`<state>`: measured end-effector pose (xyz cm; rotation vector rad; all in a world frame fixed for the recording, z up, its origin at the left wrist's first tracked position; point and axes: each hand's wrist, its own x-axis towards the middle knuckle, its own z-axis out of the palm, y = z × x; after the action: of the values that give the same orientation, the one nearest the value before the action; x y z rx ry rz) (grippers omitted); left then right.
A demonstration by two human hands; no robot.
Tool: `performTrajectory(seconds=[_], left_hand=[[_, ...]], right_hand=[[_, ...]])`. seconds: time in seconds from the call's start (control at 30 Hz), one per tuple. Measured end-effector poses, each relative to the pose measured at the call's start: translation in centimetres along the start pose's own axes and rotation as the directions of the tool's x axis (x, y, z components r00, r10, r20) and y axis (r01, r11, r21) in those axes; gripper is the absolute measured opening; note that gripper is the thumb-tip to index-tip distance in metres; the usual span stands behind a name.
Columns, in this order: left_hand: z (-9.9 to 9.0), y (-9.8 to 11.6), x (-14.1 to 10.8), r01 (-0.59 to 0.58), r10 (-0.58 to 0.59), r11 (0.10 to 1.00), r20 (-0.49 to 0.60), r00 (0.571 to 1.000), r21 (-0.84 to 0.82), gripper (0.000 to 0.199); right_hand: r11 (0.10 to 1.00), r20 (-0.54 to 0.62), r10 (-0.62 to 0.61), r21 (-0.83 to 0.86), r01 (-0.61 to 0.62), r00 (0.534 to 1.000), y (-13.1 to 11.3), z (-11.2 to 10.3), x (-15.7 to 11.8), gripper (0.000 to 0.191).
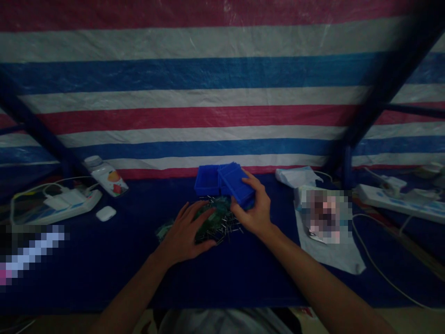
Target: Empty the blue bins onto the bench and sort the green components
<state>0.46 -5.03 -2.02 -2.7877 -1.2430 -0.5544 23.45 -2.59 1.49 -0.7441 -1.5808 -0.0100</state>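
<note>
The right hand (pixel 256 213) grasps a tilted blue bin (pixel 237 182) in its fingers, just right of a second blue bin (pixel 207 182) on the counter (pixel 243 278); the left hand (pixel 186 234), fingers spread and released, is over green plastic (pixel 218 206) and thin metal pins (pixel 227 224).

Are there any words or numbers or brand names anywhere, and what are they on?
No words, numbers or brands can be read.
Bottle: fruit-like pictures; any print is too small and blurred.
Left power strip: blue patches, too blurred to read.
White sheet: the thing on it is pixelated, so unreadable.
Blue box in the right hand: no lettering shows.
</note>
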Motion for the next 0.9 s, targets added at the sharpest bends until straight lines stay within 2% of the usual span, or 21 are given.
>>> performTrajectory(seconds=[0.27, 0.47, 0.53, 0.6, 0.67, 0.73, 0.83, 0.9], left_hand=[[-0.5, -0.1, -0.1, -0.015, 0.014, 0.999, -0.006, 1.000, -0.048, 0.079], [-0.7, -0.3, -0.4, -0.046, 0.042, 0.998, -0.099, 0.994, -0.043, 0.075], [-0.8, -0.4, -0.3, -0.043, 0.036, 0.998, -0.137, 0.990, -0.047, 0.077], [-1.0, -0.5, 0.0, -0.022, 0.013, 0.999, -0.180, 0.984, -0.046, 0.078], [-1.3, -0.6, 0.7, -0.010, 0.002, 0.999, -0.210, 0.978, -0.036, 0.080], [-1.6, -0.7, 1.7, -0.020, 0.015, 1.000, -0.213, 0.977, -0.020, 0.079], [-1.7, -0.9, 3.3, -0.051, 0.046, 0.998, -0.200, 0.979, -0.021, 0.070], [-1.6, -1.1, 4.3, -0.097, 0.086, 0.995, -0.225, 0.971, -0.038, 0.049]], right_hand=[[1.000, 0.013, 0.022, 0.017, -0.023, 1.000, -0.2, 0.2, -0.3, 0.056], [0.994, 0.036, 0.049, 0.098, -0.052, 0.998, -0.1, 0.4, -0.7, 0.060], [0.986, 0.014, 0.098, 0.137, -0.099, 0.995, -0.4, 0.5, -0.7, 0.059], [0.957, -0.016, 0.209, 0.210, -0.201, 0.978, -0.6, 0.7, -0.6, 0.056], [0.883, -0.039, 0.369, 0.326, -0.337, 0.929, -0.8, 0.9, -0.3, 0.050], [0.756, -0.011, 0.530, 0.459, -0.467, 0.848, -0.9, 1.1, 0.1, 0.046], [0.510, 0.144, 0.689, 0.600, -0.616, 0.710, -0.4, 1.3, 0.6, 0.048], [0.402, 0.245, 0.717, 0.619, -0.674, 0.653, 0.3, 1.4, 0.7, 0.052]])
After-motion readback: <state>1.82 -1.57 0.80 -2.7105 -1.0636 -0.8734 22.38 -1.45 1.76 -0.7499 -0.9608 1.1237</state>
